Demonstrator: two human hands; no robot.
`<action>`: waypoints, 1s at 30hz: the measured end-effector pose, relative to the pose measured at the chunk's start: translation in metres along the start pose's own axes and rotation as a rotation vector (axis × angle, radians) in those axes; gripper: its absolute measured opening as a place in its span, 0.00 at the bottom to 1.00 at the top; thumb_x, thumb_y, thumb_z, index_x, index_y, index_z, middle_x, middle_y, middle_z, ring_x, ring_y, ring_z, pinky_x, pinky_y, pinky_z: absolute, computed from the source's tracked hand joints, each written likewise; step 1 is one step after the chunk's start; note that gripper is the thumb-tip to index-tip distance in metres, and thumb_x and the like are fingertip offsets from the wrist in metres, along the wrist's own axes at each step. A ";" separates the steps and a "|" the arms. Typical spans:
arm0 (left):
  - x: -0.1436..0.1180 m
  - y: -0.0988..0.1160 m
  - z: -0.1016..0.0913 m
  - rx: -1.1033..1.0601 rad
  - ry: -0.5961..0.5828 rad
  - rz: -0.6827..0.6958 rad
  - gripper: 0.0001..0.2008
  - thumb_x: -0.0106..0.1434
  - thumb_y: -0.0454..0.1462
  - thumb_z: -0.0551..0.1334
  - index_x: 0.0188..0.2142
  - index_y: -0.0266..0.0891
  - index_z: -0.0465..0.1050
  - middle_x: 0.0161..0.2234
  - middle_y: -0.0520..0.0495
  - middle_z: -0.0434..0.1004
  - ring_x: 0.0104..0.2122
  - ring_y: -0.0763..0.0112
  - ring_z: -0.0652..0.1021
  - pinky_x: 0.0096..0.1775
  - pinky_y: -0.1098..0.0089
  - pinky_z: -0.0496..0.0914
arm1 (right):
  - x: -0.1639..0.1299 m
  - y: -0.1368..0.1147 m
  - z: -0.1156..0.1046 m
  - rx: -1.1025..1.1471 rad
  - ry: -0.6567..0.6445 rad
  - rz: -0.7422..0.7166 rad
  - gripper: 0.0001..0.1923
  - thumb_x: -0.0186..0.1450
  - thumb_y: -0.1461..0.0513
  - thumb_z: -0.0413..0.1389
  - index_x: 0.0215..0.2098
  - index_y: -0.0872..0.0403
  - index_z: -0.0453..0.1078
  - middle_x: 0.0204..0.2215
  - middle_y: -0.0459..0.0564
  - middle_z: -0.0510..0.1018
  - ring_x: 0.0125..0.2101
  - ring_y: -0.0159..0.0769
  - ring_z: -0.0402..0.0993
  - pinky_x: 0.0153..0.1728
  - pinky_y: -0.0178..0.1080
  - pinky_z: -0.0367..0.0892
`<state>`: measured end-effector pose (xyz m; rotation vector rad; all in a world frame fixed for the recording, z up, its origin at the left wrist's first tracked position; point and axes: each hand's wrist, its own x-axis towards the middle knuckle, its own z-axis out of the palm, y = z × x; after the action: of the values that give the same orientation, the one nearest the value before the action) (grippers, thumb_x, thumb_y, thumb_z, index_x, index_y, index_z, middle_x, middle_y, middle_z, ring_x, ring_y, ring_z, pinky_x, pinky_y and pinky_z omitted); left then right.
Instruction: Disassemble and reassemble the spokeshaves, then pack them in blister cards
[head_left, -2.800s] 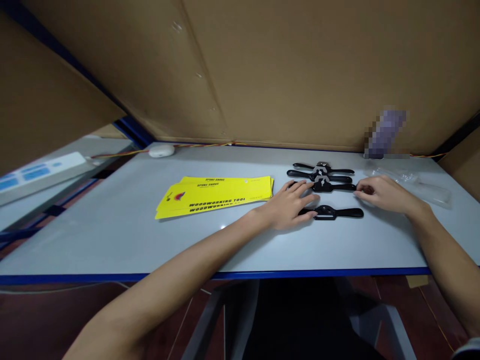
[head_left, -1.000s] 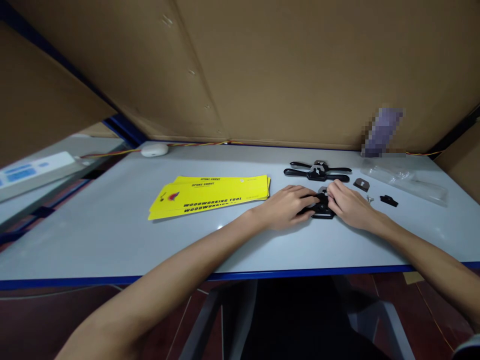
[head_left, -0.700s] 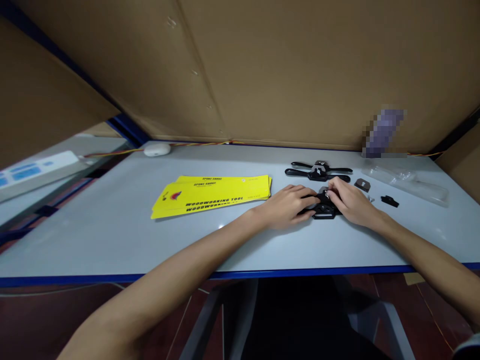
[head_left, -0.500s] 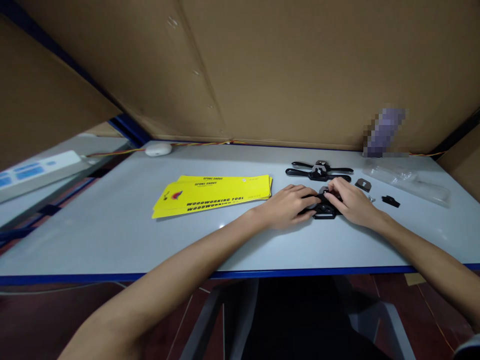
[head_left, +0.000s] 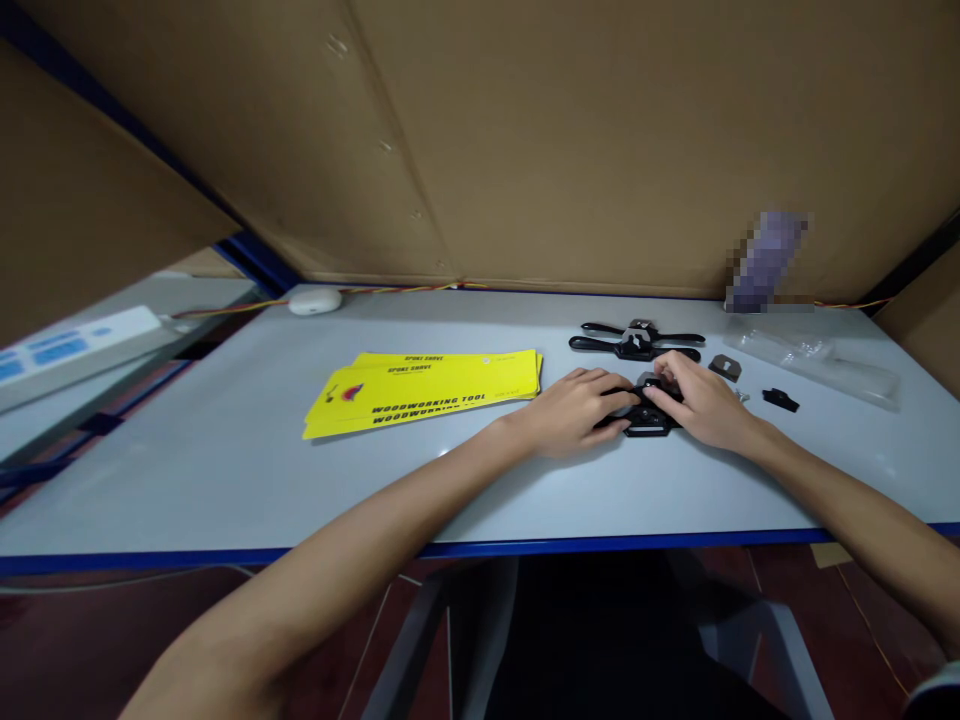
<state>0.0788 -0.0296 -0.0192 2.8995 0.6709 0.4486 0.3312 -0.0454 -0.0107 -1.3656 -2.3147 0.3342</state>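
Observation:
A black spokeshave [head_left: 646, 424] lies on the table between my hands, its handles mostly hidden under my fingers. My left hand [head_left: 583, 408] rests over the left handle with its fingers closed on it. At the upper right of the same tool, my right hand [head_left: 697, 398] pinches near a grey blade [head_left: 648, 381]; what sits between thumb and fingertips is too small to make out. Just beyond lie two more black spokeshaves [head_left: 636, 342]. To the right of my right hand are a loose grey blade [head_left: 725, 367], small screws [head_left: 742, 396] and a black cap piece [head_left: 781, 400].
Yellow printed cards [head_left: 427, 388] lie stacked left of my left hand. Clear plastic packaging [head_left: 825, 368] lies at the right, below a blurred purple object [head_left: 769, 262]. A white case [head_left: 315, 301] sits by the cardboard wall [head_left: 525, 150]; a power strip [head_left: 82, 345] is far left.
The view has shifted very slightly. Both hands stay at the spokeshave in almost the same pose, with only a small movement of the right fingers.

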 end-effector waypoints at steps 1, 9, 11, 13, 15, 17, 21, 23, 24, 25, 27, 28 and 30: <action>0.000 0.000 0.000 -0.002 0.000 0.000 0.19 0.76 0.42 0.53 0.59 0.37 0.74 0.57 0.36 0.77 0.53 0.52 0.78 0.55 0.50 0.72 | 0.000 0.000 0.001 -0.013 0.000 -0.005 0.08 0.72 0.54 0.51 0.43 0.48 0.59 0.38 0.50 0.76 0.33 0.42 0.71 0.35 0.44 0.62; 0.000 -0.001 0.000 0.002 -0.003 -0.007 0.19 0.76 0.41 0.53 0.60 0.37 0.74 0.58 0.37 0.77 0.54 0.52 0.78 0.55 0.50 0.72 | 0.001 0.002 0.001 0.005 0.040 -0.008 0.04 0.74 0.58 0.46 0.43 0.48 0.60 0.39 0.52 0.77 0.34 0.43 0.73 0.37 0.44 0.63; 0.000 -0.001 0.000 0.012 -0.008 -0.007 0.19 0.76 0.42 0.53 0.60 0.38 0.74 0.58 0.36 0.77 0.53 0.52 0.78 0.55 0.51 0.73 | 0.001 0.002 0.001 0.024 0.035 0.012 0.07 0.75 0.55 0.46 0.44 0.48 0.60 0.39 0.51 0.77 0.34 0.43 0.74 0.37 0.44 0.63; 0.000 -0.001 0.000 0.014 -0.006 -0.010 0.19 0.76 0.42 0.53 0.60 0.38 0.74 0.58 0.36 0.77 0.53 0.52 0.78 0.55 0.51 0.73 | 0.001 0.002 0.001 0.023 0.012 0.028 0.08 0.74 0.54 0.49 0.45 0.48 0.61 0.37 0.50 0.77 0.33 0.42 0.73 0.36 0.43 0.62; 0.000 0.000 0.000 0.007 -0.005 -0.011 0.19 0.76 0.41 0.53 0.60 0.38 0.74 0.58 0.36 0.77 0.54 0.52 0.78 0.55 0.51 0.72 | 0.000 0.002 0.001 -0.007 -0.005 0.031 0.08 0.72 0.54 0.52 0.46 0.48 0.61 0.37 0.49 0.77 0.32 0.43 0.72 0.35 0.43 0.61; 0.000 0.000 0.000 -0.001 -0.006 -0.008 0.19 0.76 0.41 0.54 0.59 0.38 0.74 0.58 0.37 0.77 0.54 0.52 0.78 0.56 0.51 0.72 | 0.000 0.003 0.002 -0.036 -0.003 0.016 0.08 0.70 0.58 0.52 0.47 0.49 0.61 0.38 0.50 0.78 0.33 0.43 0.72 0.35 0.43 0.61; 0.000 0.000 0.000 -0.001 -0.011 -0.009 0.19 0.76 0.41 0.53 0.59 0.36 0.74 0.58 0.36 0.76 0.55 0.51 0.78 0.56 0.50 0.72 | 0.000 0.003 0.001 -0.006 0.013 0.012 0.06 0.73 0.60 0.46 0.47 0.49 0.61 0.38 0.52 0.78 0.34 0.43 0.73 0.37 0.44 0.62; 0.000 0.000 0.000 0.001 -0.014 -0.011 0.19 0.77 0.41 0.54 0.60 0.36 0.74 0.58 0.36 0.76 0.54 0.51 0.78 0.56 0.50 0.72 | 0.001 0.001 0.000 0.016 0.002 0.037 0.08 0.75 0.56 0.45 0.47 0.49 0.61 0.36 0.50 0.78 0.33 0.43 0.73 0.36 0.44 0.61; 0.001 0.000 0.000 -0.001 -0.014 -0.011 0.19 0.76 0.41 0.54 0.60 0.36 0.74 0.58 0.36 0.76 0.54 0.51 0.78 0.56 0.50 0.72 | 0.001 0.000 -0.001 0.021 -0.009 0.049 0.09 0.75 0.54 0.47 0.47 0.49 0.61 0.34 0.49 0.77 0.33 0.43 0.73 0.36 0.43 0.61; 0.001 0.000 0.000 -0.003 -0.014 -0.011 0.19 0.76 0.41 0.54 0.60 0.36 0.73 0.58 0.36 0.76 0.54 0.51 0.78 0.56 0.50 0.72 | 0.002 -0.001 -0.001 0.022 -0.021 0.059 0.10 0.74 0.52 0.49 0.47 0.49 0.62 0.33 0.48 0.77 0.32 0.43 0.73 0.35 0.43 0.61; 0.001 -0.001 0.001 -0.009 -0.010 -0.010 0.19 0.77 0.41 0.54 0.60 0.37 0.73 0.58 0.37 0.76 0.54 0.52 0.78 0.56 0.51 0.72 | 0.002 -0.002 -0.002 0.015 -0.037 0.072 0.11 0.72 0.52 0.51 0.48 0.49 0.62 0.31 0.47 0.76 0.32 0.43 0.73 0.34 0.42 0.61; 0.001 -0.001 0.001 -0.011 -0.009 -0.008 0.19 0.77 0.41 0.54 0.60 0.37 0.73 0.58 0.37 0.76 0.54 0.52 0.78 0.56 0.51 0.72 | 0.002 -0.002 -0.002 0.007 -0.036 0.072 0.11 0.71 0.54 0.52 0.49 0.49 0.62 0.32 0.47 0.76 0.32 0.43 0.73 0.34 0.42 0.61; 0.000 -0.001 0.001 -0.013 -0.003 -0.004 0.19 0.77 0.41 0.53 0.60 0.38 0.74 0.58 0.37 0.76 0.54 0.53 0.78 0.55 0.51 0.72 | 0.001 -0.002 -0.002 -0.009 -0.032 0.067 0.12 0.68 0.57 0.53 0.49 0.49 0.62 0.33 0.47 0.76 0.32 0.43 0.72 0.34 0.42 0.61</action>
<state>0.0792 -0.0288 -0.0200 2.8858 0.6715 0.4457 0.3305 -0.0453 -0.0078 -1.4545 -2.3034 0.3691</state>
